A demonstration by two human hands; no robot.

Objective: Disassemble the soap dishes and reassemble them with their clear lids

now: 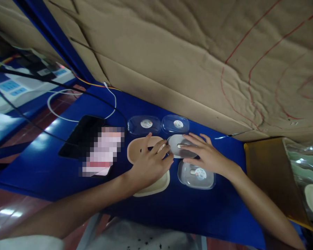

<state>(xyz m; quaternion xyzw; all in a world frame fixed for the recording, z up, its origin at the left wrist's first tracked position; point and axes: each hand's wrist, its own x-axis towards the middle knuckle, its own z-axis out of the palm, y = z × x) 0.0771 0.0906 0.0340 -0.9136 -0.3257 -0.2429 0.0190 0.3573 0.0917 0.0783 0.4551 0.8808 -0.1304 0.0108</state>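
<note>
My left hand (152, 161) is over a peach oval tray (132, 151) and a cream oval tray (156, 187), covering much of both. Its thumb and index finger are drawn close together, while the outer fingers reach forward. A small pale bit shows between the fingers, too hidden to identify. To the right, my right hand (205, 151) has its fingers spread over a grey oval container (174, 150). One fingertip is at a small white piece (179, 146) on it. Below that hand lies a clear lidded container (202, 180) with a round label.
Two clear labelled lids (135, 126) (169, 128) lie at the back of the blue table (114, 205). A phone (101, 152) rests on a black object (78, 137) at left, near cables. Cardboard (159, 62) stands behind; a box (271, 173) of trays is at right.
</note>
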